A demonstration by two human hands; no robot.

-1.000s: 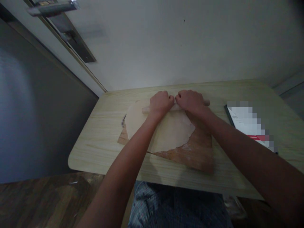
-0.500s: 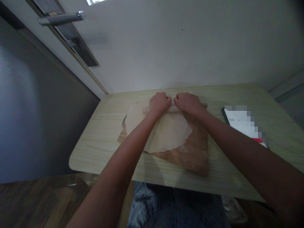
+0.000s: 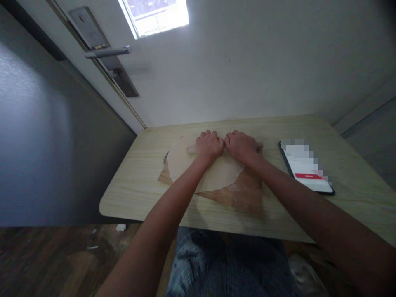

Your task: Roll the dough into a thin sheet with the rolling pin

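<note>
A wide, thin sheet of pale dough (image 3: 221,175) lies over a wooden board (image 3: 244,198) and covers much of it. Across the far part of the dough lies a wooden rolling pin (image 3: 191,149), its two ends showing past my hands. My left hand (image 3: 210,143) is closed over the pin left of its middle. Right beside it, my right hand (image 3: 240,144) grips the pin too, the knuckles of both hands almost touching. The middle of the pin is hidden under my fingers.
The board rests on a light wood table (image 3: 130,181). A phone (image 3: 305,167) with a lit screen lies to the right. Behind the table stands a white door (image 3: 262,74) with a metal handle (image 3: 108,52) and a small bright window (image 3: 157,18).
The view has tipped upward, so more of the window shows. Both hands remain on the rolling pin; their fingers look a little less tightly curled than before.
</note>
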